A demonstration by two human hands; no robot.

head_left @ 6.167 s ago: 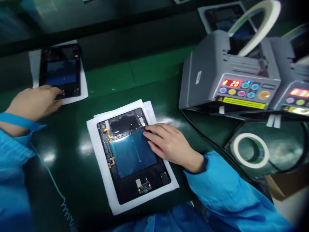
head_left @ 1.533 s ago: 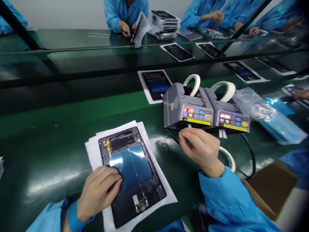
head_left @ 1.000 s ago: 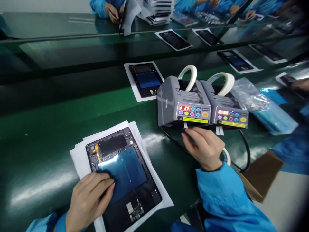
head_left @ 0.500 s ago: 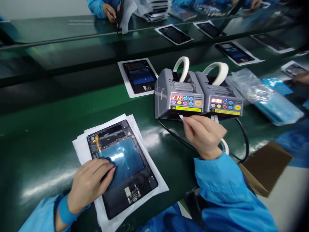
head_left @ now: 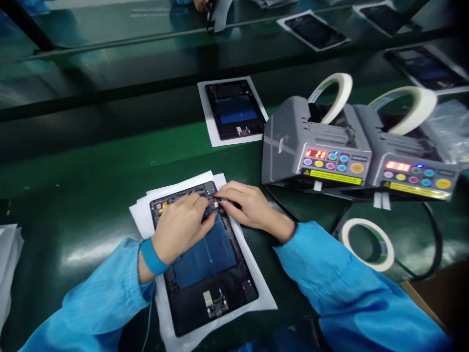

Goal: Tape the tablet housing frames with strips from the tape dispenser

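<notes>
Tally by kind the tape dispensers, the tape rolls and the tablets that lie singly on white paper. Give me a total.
Tape dispensers: 2
Tape rolls: 3 (2 mounted, 1 loose)
Tablets: 5
Total: 10

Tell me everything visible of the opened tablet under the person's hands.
The opened tablet is a flat, dark rectangle lying askew, inside facing up, on white sheets over a green work surface. A smooth blue panel with a pale line spans its middle; a small circuit board sits toward the near end, an orange piece near the far left corner. The left hand covers part of the far end; the right hand reaches in at the far right; exact contact is unclear.
</notes>
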